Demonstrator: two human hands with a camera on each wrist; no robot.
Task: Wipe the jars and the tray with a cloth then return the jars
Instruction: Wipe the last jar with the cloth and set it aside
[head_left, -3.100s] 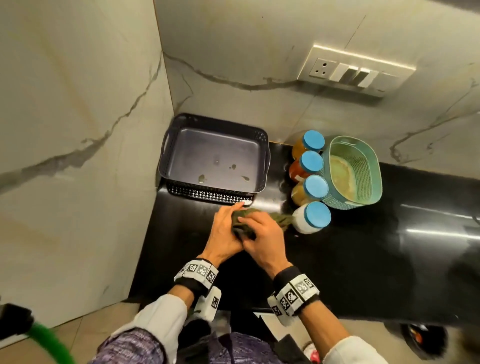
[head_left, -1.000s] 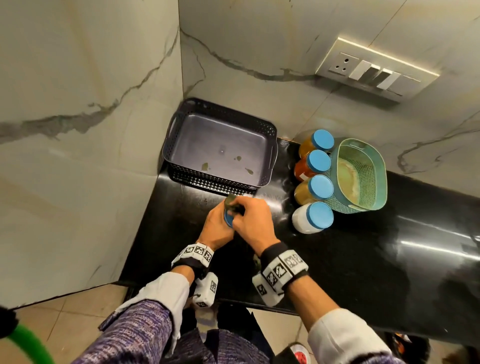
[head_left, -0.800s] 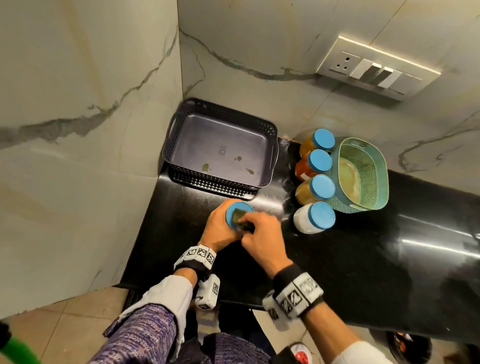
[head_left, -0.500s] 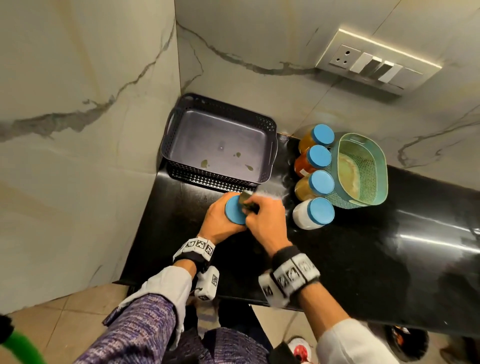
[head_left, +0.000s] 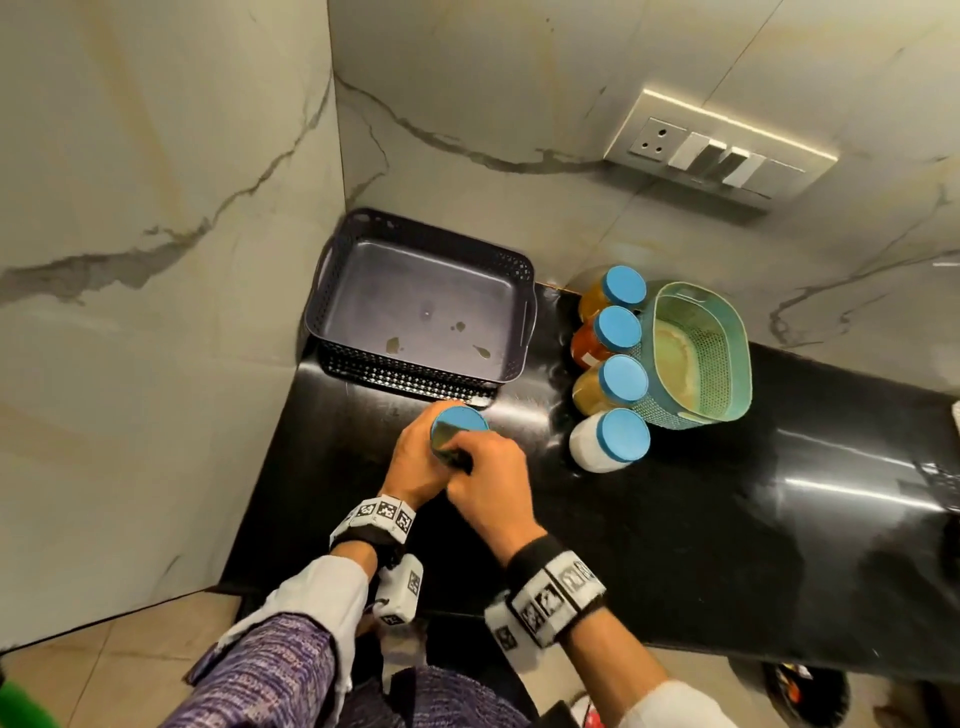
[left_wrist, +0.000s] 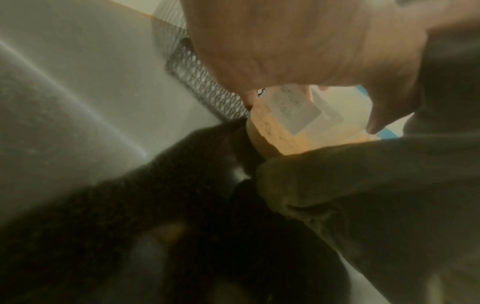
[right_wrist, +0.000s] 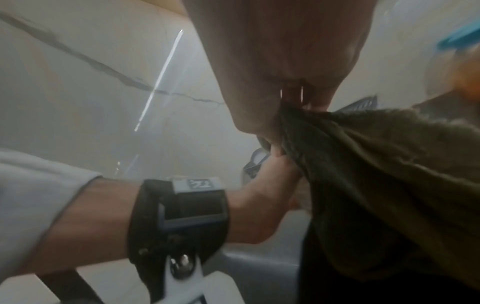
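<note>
My left hand grips a blue-lidded jar just in front of the dark tray. The jar has pale orange contents and a label. My right hand holds an olive-green cloth against the near side of the lid and the jar's side. In the right wrist view the cloth is bunched in my fingers. The tray floor carries a few brownish spots. Several more blue-lidded jars stand in a row to the right of the tray.
A teal mesh basket sits right of the jar row. The black counter meets marble walls at the left and back. A switch panel is on the back wall. The counter's front edge runs just under my wrists.
The cloth has gone from the lid's far-right edge to its near side and down the jar. Earlier the cloth wrapped the whole jar. My left hand keeps its hold.
</note>
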